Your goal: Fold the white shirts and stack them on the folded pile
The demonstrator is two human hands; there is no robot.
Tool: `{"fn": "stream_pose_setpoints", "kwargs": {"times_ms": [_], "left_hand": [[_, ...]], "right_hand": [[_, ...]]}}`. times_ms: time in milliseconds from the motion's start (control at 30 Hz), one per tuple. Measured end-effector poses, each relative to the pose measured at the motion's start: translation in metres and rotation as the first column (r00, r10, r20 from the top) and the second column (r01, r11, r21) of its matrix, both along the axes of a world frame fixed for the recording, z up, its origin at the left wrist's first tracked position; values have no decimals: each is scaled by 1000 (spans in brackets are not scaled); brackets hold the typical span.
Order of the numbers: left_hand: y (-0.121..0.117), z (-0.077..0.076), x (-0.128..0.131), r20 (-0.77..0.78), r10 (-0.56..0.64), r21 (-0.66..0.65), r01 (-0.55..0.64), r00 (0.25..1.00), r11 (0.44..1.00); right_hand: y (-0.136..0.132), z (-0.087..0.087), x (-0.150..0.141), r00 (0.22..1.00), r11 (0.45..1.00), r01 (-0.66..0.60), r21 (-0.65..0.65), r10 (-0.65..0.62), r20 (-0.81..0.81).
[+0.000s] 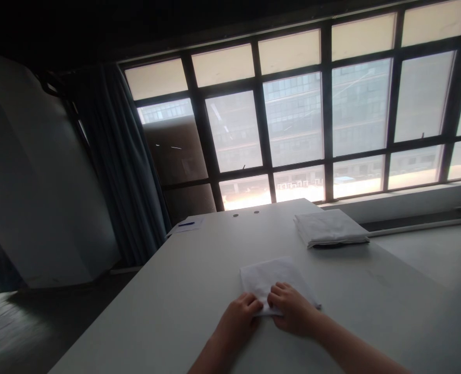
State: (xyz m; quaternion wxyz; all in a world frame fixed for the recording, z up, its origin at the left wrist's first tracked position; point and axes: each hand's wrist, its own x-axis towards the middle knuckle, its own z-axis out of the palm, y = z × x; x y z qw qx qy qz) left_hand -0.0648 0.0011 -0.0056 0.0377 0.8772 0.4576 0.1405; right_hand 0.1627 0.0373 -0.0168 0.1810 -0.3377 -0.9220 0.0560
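A small folded white cloth (pixel 271 275) lies flat on the pale table (pixel 183 296) in front of me. My left hand (pixel 238 316) rests on the cloth's near left corner with its fingers curled and pressed on the fabric. Beside it, my right hand (pixel 291 309) presses the near edge, fingers bent down onto the cloth. The two hands almost touch each other. Farther back on the right sits a stack of folded white cloths (pixel 329 227).
A sheet of paper with a blue pen (pixel 186 224) lies at the table's far left corner. Two round holes (pixel 246 213) mark the far edge. Large windows (pixel 300 119) fill the back wall, a dark curtain (pixel 123 166) hangs left, and a white panel (pixel 35 182) leans beside it.
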Motion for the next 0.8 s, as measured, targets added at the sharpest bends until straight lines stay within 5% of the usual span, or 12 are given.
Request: {"fn": "stream_pose_setpoints", "kwargs": {"times_ms": [233,467,800], "left_hand": [[3,1,-7,2,107,50,-107,994,993],[8,-6,-13,202,148,43,-159,968,986],[5,-3,-8,285,82,217,-147,955,965]], "right_hand": [[6,-7,-6,997,995,70,65,-71,14],[1,-1,-6,993,989,119,88,-118,-8],[6,0,-5,979,971,189,147,-198,51]]}}
